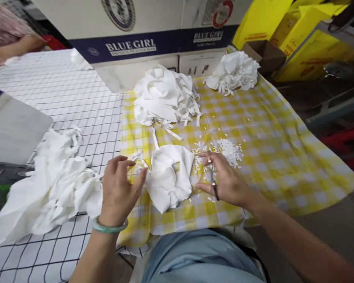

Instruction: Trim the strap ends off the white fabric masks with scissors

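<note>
A white fabric piece [165, 184] with a gap in its middle lies between my hands on the yellow checked cloth. My left hand [120, 182] is open beside it, thumb and fingers apart, close to a thin white strap [141, 160]. On the other side, my right hand [224, 179] has small metal scissors [212, 177] held in its fingers, their far part partly hidden. Just beyond that hand is a scattered heap of tiny white bits [230, 152]. A larger pile of white fabric pieces with straps [165, 94] sits behind the single piece.
More white fabric [56, 188] is heaped at left on the grid-patterned cloth [100, 106]. Another white bunch [234, 72] lies at the back right. Blue Girl cartons [165, 47] wall off the back, with yellow bags [301, 31] at right. Another person's arm [17, 47] shows far left.
</note>
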Tool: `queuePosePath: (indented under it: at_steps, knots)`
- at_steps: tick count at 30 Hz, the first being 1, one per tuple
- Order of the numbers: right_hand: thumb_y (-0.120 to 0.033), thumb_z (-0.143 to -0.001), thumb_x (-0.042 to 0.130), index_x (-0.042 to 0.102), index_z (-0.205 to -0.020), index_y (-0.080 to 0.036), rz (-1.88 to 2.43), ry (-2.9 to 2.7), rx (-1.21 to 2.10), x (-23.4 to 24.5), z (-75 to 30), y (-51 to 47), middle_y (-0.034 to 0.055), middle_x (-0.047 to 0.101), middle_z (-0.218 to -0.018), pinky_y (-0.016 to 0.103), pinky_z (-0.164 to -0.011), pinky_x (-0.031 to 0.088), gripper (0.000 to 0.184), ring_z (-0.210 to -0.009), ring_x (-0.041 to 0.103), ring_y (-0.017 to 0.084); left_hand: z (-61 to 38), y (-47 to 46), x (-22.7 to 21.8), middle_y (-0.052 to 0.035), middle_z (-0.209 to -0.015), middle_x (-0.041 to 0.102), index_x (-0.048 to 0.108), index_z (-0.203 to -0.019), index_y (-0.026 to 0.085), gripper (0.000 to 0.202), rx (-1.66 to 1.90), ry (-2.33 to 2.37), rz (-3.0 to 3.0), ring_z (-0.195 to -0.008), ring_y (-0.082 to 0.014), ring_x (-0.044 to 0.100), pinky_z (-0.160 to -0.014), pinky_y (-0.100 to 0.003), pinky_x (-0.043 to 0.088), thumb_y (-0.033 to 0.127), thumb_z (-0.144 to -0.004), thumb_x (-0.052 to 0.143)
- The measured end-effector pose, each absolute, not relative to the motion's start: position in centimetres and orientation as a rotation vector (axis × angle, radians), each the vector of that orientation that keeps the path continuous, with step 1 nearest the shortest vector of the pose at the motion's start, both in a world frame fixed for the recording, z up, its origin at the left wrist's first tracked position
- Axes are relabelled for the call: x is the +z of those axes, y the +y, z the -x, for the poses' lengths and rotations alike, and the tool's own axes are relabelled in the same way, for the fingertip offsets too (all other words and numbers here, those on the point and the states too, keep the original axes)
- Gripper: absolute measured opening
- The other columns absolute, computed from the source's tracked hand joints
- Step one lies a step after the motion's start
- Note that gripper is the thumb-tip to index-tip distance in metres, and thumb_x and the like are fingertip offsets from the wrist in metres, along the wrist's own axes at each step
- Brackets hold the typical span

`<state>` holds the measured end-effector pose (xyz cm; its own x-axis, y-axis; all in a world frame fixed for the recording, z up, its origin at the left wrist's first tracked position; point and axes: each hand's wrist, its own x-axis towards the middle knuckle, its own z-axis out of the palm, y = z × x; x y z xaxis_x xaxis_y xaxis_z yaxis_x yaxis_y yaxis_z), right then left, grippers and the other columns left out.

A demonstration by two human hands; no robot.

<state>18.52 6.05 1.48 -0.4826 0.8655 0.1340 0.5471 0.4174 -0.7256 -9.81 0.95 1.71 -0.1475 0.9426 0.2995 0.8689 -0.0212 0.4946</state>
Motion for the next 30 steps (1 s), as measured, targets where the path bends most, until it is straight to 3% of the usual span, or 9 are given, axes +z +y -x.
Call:
queuePosePath:
  at_steps: [2,4,7,11,17,19,24,26,30]
  knots:
    - [-0.023,-0.069,0.076,0.048,-0.099,-0.022,1.109,-2.351,0.873,0.9,-15.3,7.6,0.0125,0.058,-0.117,0.044,-0.098,0.040,0.042,-0.115,0.050,0.030,10.3,0.6,0.5,-0.0172,-0.130,0.048,0.050,-0.124,0.017,0.060,0.683,2.043,-1.961,-0.117,-0.0340,0.054,-0.092,-0.048,0.050,0.044,-0.075,0.071]
    - [-0.012,-0.068,0.068,0.049,-0.088,-0.020,1.097,-2.453,0.919,0.3,-12.6,8.8,0.0103,0.062,-0.100,0.042,-0.090,0.043,0.029,-0.103,0.054,0.029,9.6,0.4,-0.4,-0.0161,-0.129,0.051,0.042,-0.136,0.018,0.068,0.520,1.852,-1.908,-0.108,-0.0302,0.060,-0.088,-0.046,0.052,0.035,-0.076,0.069]
    - [-0.003,-0.066,0.058,0.047,-0.078,-0.021,1.076,-2.484,0.943,0.3,-10.4,9.7,0.0026,0.060,-0.079,0.030,-0.071,0.045,0.024,-0.079,0.056,0.019,8.8,0.7,-0.1,-0.0083,-0.100,0.062,0.059,-0.112,0.018,0.035,0.477,1.681,-1.836,-0.083,-0.0208,0.063,-0.076,-0.036,0.053,0.012,-0.079,0.052]
    - [-0.010,-0.071,0.056,0.047,-0.080,-0.022,0.983,-2.111,1.115,3.6,-9.8,12.6,-0.0035,0.056,-0.073,0.022,-0.057,0.043,0.018,-0.063,0.054,0.011,10.2,4.5,4.6,-0.0013,-0.075,0.060,0.062,-0.084,0.019,0.017,0.666,1.663,-1.859,-0.065,-0.0150,0.055,-0.061,-0.028,0.045,0.009,-0.076,0.051]
    - [-0.016,-0.072,0.061,0.045,-0.078,-0.022,1.002,-1.681,0.749,12.9,-8.4,26.1,-0.0035,0.052,-0.074,0.027,-0.067,0.045,0.018,-0.068,0.054,0.013,10.7,16.9,14.4,-0.0030,-0.080,0.062,0.066,-0.105,0.015,0.026,1.277,1.532,-1.689,-0.060,-0.0130,0.057,-0.057,-0.027,0.047,0.013,-0.080,0.060]
    - [-0.011,-0.070,0.062,0.044,-0.078,-0.022,1.136,-1.660,0.540,13.8,-8.4,29.4,-0.0020,0.053,-0.076,0.030,-0.071,0.046,0.022,-0.070,0.053,0.013,11.1,19.1,14.8,-0.0077,-0.102,0.063,0.064,-0.117,0.014,0.044,1.392,1.550,-1.624,-0.061,-0.0108,0.057,-0.059,-0.028,0.049,0.003,-0.075,0.062]
    - [-0.021,-0.074,0.067,0.049,-0.088,-0.021,1.116,-1.951,0.574,7.8,-7.6,25.0,0.0032,0.059,-0.091,0.036,-0.079,0.046,0.023,-0.082,0.055,0.018,15.4,12.6,9.3,-0.0054,-0.106,0.066,0.071,-0.099,0.018,0.026,1.309,1.890,-1.473,-0.082,-0.0168,0.061,-0.078,-0.032,0.049,0.013,-0.073,0.068]
    - [-0.020,-0.072,0.068,0.053,-0.084,-0.022,1.007,-2.145,0.807,4.0,-5.4,20.6,0.0000,0.061,-0.082,0.030,-0.070,0.047,0.019,-0.074,0.056,0.016,16.5,7.7,6.2,-0.0039,-0.091,0.066,0.069,-0.093,0.017,0.017,1.321,1.999,-1.190,-0.080,-0.0171,0.060,-0.075,-0.030,0.048,0.020,-0.076,0.066]
    - [-0.006,-0.068,0.062,0.053,-0.082,-0.021,0.756,-2.385,1.072,-1.2,1.1,15.1,0.0022,0.064,-0.090,0.031,-0.082,0.045,0.022,-0.094,0.055,0.019,14.9,-0.2,2.1,0.0005,-0.069,0.060,0.062,-0.090,0.017,0.015,1.309,1.960,-0.956,-0.066,-0.0149,0.059,-0.064,-0.027,0.048,0.030,-0.083,0.059]
